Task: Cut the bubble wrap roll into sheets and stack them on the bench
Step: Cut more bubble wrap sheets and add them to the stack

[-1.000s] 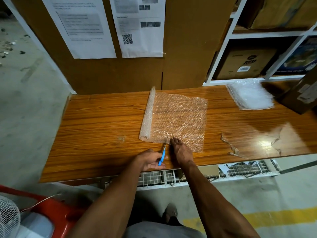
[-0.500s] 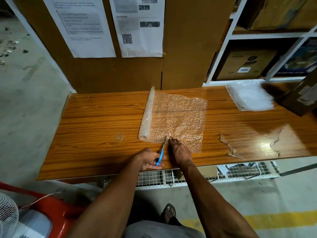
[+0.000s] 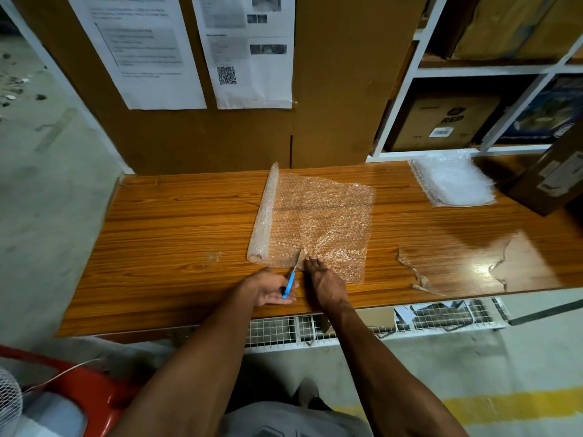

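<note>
Now the left hand (image 3: 271, 287) grips the blue-handled cutter (image 3: 291, 282) at the limp, clear bubble wrap sheet (image 3: 321, 222); right-hand fingers (image 3: 310, 263) press flat beside the cut; it's light and slippery, so hold it close.

Bubble wrap roll (image 3: 312, 222) partly unrolled, apparently flat.

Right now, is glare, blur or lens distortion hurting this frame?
Head view: glare patch on the bench at right; wide-angle bending of the shelf frame; dim, warm light; bubble wrap and blue cutter stay readable; poster text is too soft to read.
</note>
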### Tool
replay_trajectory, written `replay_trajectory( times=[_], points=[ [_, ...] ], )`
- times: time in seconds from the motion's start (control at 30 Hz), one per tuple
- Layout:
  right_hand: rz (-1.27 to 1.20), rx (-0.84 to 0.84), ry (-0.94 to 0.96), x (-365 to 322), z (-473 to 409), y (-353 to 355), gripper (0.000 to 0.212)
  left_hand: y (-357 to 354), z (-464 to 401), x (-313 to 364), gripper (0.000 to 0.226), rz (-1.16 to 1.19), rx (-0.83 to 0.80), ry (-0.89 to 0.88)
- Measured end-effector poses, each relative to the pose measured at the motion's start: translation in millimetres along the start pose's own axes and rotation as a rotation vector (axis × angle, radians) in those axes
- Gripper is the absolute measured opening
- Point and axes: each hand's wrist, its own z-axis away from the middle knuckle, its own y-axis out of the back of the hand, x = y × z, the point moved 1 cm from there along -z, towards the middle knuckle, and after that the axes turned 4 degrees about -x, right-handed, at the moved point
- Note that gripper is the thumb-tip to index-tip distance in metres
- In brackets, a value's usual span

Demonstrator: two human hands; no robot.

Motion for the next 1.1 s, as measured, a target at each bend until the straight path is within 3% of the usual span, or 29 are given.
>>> replay_trajectory(
  times=[0.1, 0.23, 0.5, 0.93, 1.03, 1.1],
  points=[
    [-0.089, 0.023, -0.026, -1, 0, -5, 0.061, -1, -3, 0, 0.045, 0.050, 0.009, -0.020],
    [-0.265, 0.206, -0.064, 2, -3, 0, 0.047, 1, -4, 0, 0.013, -0.005, 0.002, 0.000],
    [-0.140, -0.041, -0.150, 21, -27, -14, 0.065, 4, -1, -2, 0.012, -0.045, -0.011, 0.016],
    [-0.169, -0.109, -0.202, 19, -33, -18, 0.069, 0, -13, 14, 0.017, -0.055, -0.018, 0.042],
    [-0.174, -0.117, -0.200, 20, -34, -18, 0.070, -2, -14, 17, 0.004, 0.001, 0.020, 0.005],
    [-0.176, -0.123, -0.200, 21, -35, -18, 0.070, -2, -16, 18, 0.012, 0.033, 0.045, -0.011]
  ],
)
